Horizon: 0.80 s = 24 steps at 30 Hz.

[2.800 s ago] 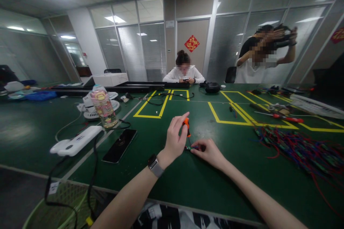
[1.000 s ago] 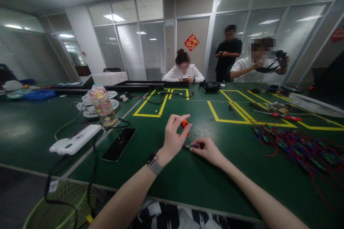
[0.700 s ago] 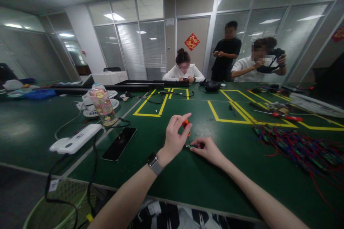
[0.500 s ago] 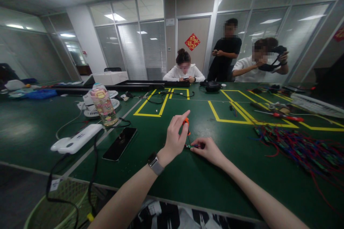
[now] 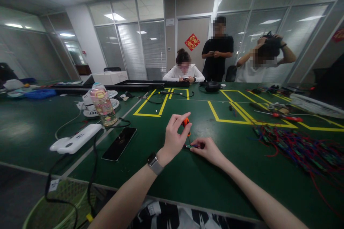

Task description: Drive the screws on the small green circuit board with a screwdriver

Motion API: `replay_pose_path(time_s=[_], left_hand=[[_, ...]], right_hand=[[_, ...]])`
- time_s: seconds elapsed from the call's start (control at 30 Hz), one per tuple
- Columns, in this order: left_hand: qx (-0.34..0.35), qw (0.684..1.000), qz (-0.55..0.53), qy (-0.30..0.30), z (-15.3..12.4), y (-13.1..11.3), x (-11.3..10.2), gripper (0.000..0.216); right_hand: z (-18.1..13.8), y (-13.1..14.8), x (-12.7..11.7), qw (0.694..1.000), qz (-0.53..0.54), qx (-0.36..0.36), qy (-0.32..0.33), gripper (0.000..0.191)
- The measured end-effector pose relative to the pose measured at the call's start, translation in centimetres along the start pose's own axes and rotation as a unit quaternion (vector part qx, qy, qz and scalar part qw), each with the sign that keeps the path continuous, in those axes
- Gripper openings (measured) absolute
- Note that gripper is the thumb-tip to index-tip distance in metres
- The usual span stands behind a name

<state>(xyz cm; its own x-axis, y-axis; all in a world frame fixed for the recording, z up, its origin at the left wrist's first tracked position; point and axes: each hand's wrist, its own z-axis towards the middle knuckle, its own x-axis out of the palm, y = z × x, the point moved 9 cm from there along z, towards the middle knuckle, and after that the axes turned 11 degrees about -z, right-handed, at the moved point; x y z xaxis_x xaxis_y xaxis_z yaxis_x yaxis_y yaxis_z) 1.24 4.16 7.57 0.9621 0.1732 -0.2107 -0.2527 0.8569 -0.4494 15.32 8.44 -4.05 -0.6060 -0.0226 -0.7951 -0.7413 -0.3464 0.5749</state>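
In front of me, my left hand (image 5: pixel 174 134) holds a small screwdriver with an orange handle (image 5: pixel 186 122), its forefinger stretched out over the top. The screwdriver stands nearly upright, its thin shaft running down to a small green circuit board (image 5: pixel 187 146). My right hand (image 5: pixel 209 150) pinches the board's right end, where dark and coloured wires show, and keeps it low at the table. Exactly where the tip touches the board is too small to make out. Part of the handle is hidden by my left fingers.
A heap of wired circuit boards (image 5: pixel 303 146) lies to the right, below a red-handled tool (image 5: pixel 288 117). On the left are a black phone (image 5: pixel 119 144), a white power strip (image 5: pixel 77 139) and a drink bottle (image 5: pixel 103 107). Several people are across the table.
My left hand has shifted very slightly around the screwdriver; my right hand stays put. Across the table, the standing person moved left and the person at right raised a headset onto their head.
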Motion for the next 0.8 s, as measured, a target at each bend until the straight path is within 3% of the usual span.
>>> replay_pose_path(time_s=[0.57,0.8], left_hand=[[0.001,1.0,-0.011,0.011,0.1,-0.34,0.12,0.038],[0.01,1.0,0.009,-0.025,0.01,-0.13,-0.42,0.026]], right_hand=[[0.0,0.06,-0.14,1.0,-0.011,-0.001,0.0,0.018],[-0.02,0.05,-0.14,1.0,-0.001,-0.005,-0.003,0.018]])
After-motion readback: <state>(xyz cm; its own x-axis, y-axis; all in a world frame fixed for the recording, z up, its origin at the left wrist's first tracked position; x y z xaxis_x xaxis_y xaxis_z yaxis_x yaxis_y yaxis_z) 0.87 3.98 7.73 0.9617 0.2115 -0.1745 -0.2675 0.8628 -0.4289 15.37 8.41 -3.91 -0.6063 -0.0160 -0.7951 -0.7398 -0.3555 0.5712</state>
